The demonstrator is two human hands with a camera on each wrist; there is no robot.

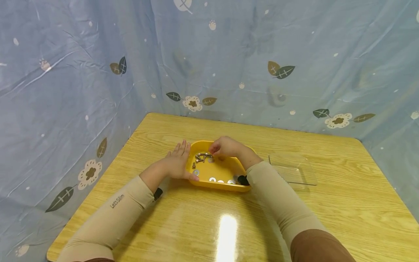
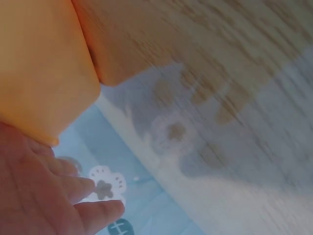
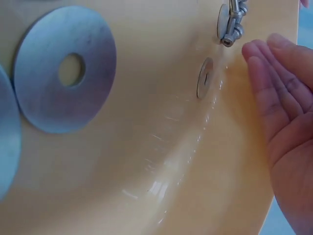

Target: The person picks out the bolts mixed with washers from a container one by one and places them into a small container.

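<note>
A yellow tray [image 1: 217, 169] sits on the table with several metal bolts [image 1: 199, 160] near its far left corner. Several flat washers [image 1: 212, 179] lie along its near side. My left hand [image 1: 176, 163] rests against the tray's left end, fingers extended and thumb by the near rim; the left wrist view shows its fingers beside the tray wall [image 2: 44, 58]. Over the far side of the tray is my right hand [image 1: 227, 146], fingertips beside the bolts. In the right wrist view its thumb and fingers [image 3: 269, 93] come close together, with nothing seen between them.
On the wooden table [image 1: 343, 189], right of the tray, lies a clear plastic container [image 1: 294, 174] with dark thin edges. A patterned blue curtain [image 1: 229, 65] hangs behind the table and along its left side. Light glares off the tabletop near the front.
</note>
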